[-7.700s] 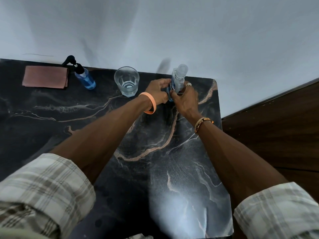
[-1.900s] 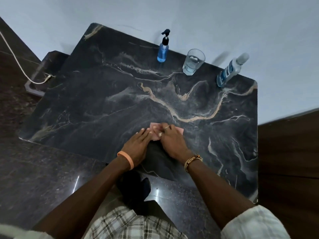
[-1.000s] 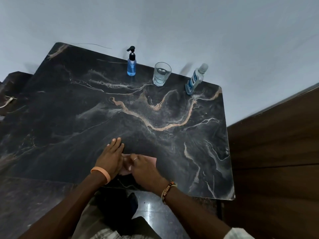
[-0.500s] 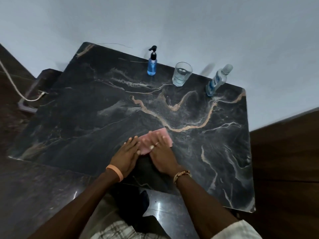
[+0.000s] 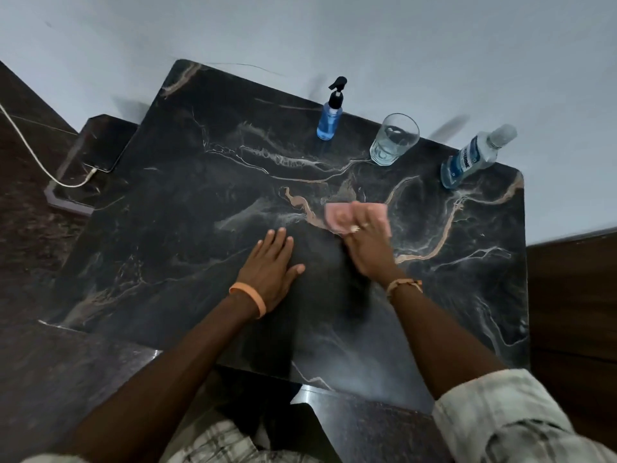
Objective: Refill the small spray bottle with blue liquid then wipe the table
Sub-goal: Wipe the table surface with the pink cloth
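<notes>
— Where's the cloth?

— The pink cloth lies on the black marble table, a little right of the frame's centre, and the right hand lies on top of it. The fingers reach forward across the cloth and press it down rather than curling round it (that hand is blurred, so finer detail is lost).

— And the other hand?

— The left hand rests palm down on the bare tabletop just left of the right one, fingers straight and close together, thumb out to the side. It touches no cloth.

— The spray bottle?

— The small spray bottle stands upright at the table's far edge, upper middle of the frame, black pump on top and blue liquid inside. To its right stands a clear glass with a little liquid at the bottom, and further right, near the far right corner, a larger bottle with a blue label and a clear cap. All three are well apart from both hands.

— Anything off the table?

— At the left of the frame a phone lies on a lower ledge with a white cable plugged in.
</notes>
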`<act>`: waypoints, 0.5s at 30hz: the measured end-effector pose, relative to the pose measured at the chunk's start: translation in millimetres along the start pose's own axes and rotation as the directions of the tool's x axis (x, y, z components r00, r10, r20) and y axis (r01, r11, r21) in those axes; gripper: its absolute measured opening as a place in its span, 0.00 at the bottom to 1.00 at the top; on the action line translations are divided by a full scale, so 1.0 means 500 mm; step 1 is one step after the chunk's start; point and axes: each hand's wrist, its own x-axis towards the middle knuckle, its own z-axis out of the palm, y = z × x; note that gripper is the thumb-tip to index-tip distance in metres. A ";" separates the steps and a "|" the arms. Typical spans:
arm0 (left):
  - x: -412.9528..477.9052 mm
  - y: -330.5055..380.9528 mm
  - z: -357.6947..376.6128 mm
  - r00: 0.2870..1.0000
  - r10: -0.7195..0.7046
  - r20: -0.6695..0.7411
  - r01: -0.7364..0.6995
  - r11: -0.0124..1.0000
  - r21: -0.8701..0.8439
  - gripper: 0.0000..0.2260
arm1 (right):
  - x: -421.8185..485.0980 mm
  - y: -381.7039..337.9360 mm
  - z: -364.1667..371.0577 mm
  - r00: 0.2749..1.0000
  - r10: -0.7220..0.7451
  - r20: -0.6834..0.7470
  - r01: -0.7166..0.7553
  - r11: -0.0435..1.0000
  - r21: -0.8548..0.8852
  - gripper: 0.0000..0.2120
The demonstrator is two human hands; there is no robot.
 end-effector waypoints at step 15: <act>0.118 -0.032 -0.028 0.877 0.449 0.170 -0.476 0.857 0.197 0.26 | -0.052 0.008 -0.009 0.926 0.376 0.032 -0.377 0.926 0.022 0.27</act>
